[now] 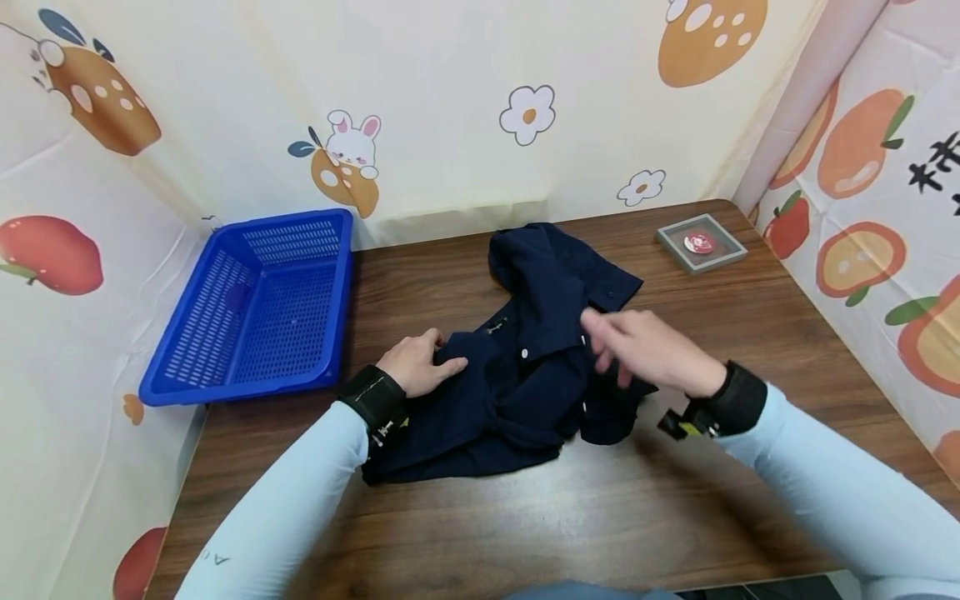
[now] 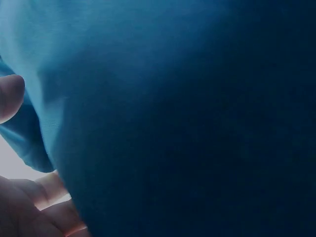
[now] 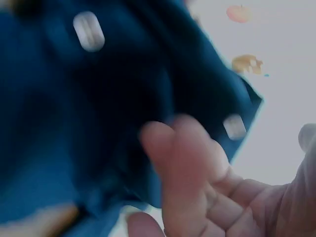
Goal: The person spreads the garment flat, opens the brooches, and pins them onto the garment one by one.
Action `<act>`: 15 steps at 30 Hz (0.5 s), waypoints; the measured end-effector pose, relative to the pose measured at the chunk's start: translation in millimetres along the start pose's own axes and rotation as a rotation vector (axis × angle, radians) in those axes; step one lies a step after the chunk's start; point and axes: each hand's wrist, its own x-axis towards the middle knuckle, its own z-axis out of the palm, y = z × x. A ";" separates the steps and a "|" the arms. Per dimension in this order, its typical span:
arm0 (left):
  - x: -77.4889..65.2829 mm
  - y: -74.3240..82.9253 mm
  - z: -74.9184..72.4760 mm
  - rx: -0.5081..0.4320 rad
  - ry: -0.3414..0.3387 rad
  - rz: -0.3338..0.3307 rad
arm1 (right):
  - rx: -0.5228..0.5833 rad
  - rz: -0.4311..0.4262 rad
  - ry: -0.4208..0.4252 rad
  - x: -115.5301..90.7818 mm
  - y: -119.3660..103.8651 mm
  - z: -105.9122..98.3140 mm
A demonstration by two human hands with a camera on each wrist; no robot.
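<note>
A dark navy button-up shirt point(image 1: 540, 325) with small white buttons lies bunched and partly folded on the table. My left hand point(image 1: 422, 364) rests at its left edge, thumb stretched over the cloth. In the left wrist view, navy fabric point(image 2: 173, 118) fills most of the picture and partly covers the fingers point(image 2: 42, 195). Over the shirt's right side hovers my right hand point(image 1: 647, 346), blurred, with fingers loosely bent and apparently nothing between them. The right wrist view has the same hand point(image 3: 212, 197) in front of the shirt point(image 3: 123, 98), thumb apart from the fingers.
A blue perforated plastic basket point(image 1: 341, 317) stands at the table's left. Near the back right corner lies a small grey-framed box point(image 1: 701, 243) with a red round piece. A patterned cloth point(image 1: 450, 100) hangs behind the wooden table point(image 1: 720, 517) and along both sides.
</note>
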 end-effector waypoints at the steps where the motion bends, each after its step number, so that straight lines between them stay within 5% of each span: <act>1: 0.8 -0.9 0.8 0.003 -0.003 -0.008 | -0.017 0.008 0.037 3.9 -4.0 -8.2; 7: 5.7 -2.3 3.5 0.042 -0.015 -0.045 | -0.118 -0.016 0.216 45.5 -23.1 -40.3; 15: 10.8 4.1 6.5 0.069 -0.020 -0.079 | -0.262 0.060 0.109 111.2 -27.7 -51.4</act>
